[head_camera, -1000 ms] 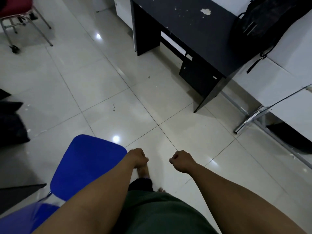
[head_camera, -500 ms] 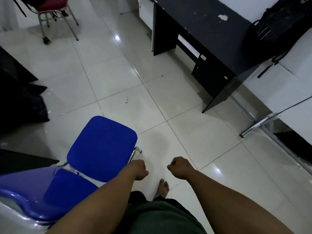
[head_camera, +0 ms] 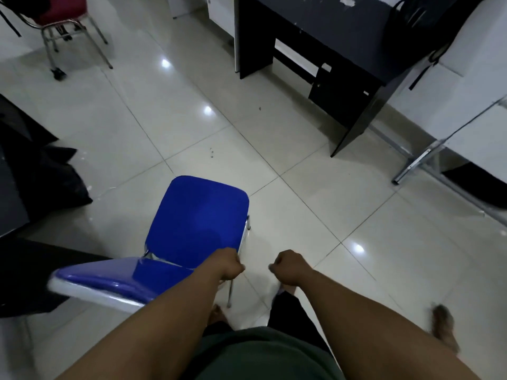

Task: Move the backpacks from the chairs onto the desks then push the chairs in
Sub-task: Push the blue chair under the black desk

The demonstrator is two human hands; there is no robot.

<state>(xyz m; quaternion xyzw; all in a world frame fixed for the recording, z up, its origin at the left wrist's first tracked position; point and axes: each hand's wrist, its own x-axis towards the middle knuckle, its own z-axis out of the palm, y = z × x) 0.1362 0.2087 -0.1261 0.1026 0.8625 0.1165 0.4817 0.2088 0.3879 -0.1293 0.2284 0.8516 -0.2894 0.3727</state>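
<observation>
Two bare forearms reach out from the lower edge of the head view, and both hands are curled into loose fists that hold nothing. The left hand (head_camera: 229, 266) hangs over the back right corner of the blue chair (head_camera: 197, 220), at the gap between seat and backrest; whether it touches the chair I cannot tell. The right hand (head_camera: 288, 267) hovers just beside it at 3 o'clock, over bare floor tiles (head_camera: 315, 209), apart from the chair.

The blue chair stands just left of centre on the tiles, its seat bare, its glossy backrest nearest the person and its front edge pointing toward 12 o'clock. It is well apart from the black bench (head_camera: 343, 37), which fills the 1 o'clock part of the view with its open knee space and a drawer block facing the floor. A black backpack (head_camera: 419, 20) rests at the right end of that bench, at about 2 o'clock, partly over the white surface (head_camera: 472, 50) beside it, with a strap hanging down past the edge.

At 11 o'clock a red chair (head_camera: 63, 12) on a metal frame stands far off, with something dark on it that is cut off by the frame edge. Dark bags (head_camera: 49, 176) lie on the floor at 9 o'clock. A metal leg (head_camera: 411, 165) of a white bench slants down at 3 o'clock. The person's bare feet show on the tiles low in the view, one blurred at 5 o'clock.
</observation>
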